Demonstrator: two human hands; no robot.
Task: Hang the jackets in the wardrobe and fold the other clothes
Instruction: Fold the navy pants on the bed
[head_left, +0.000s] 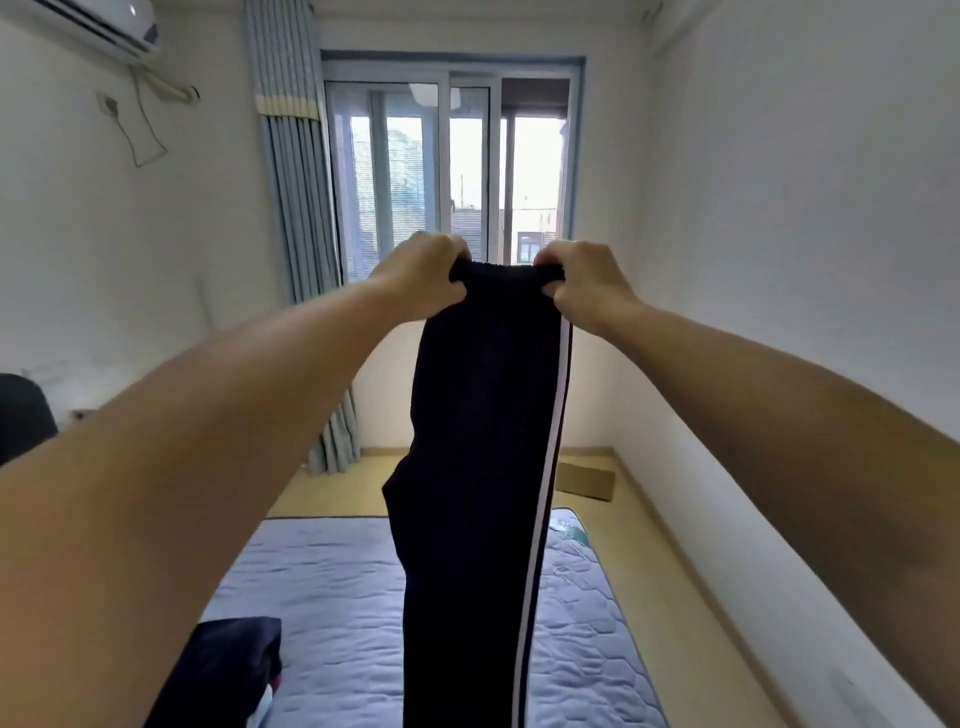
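We can read no words, numbers or signs here. The dark trousers (483, 415) that our left hand (421, 273) and right hand (582, 280) grip at the top show only a white stripe (549, 457) running down below the right hand, with no letters on it. High up and far to the left of the left hand, the air conditioner (104, 21) has a small dark mark, but it is too blurred for us to read.
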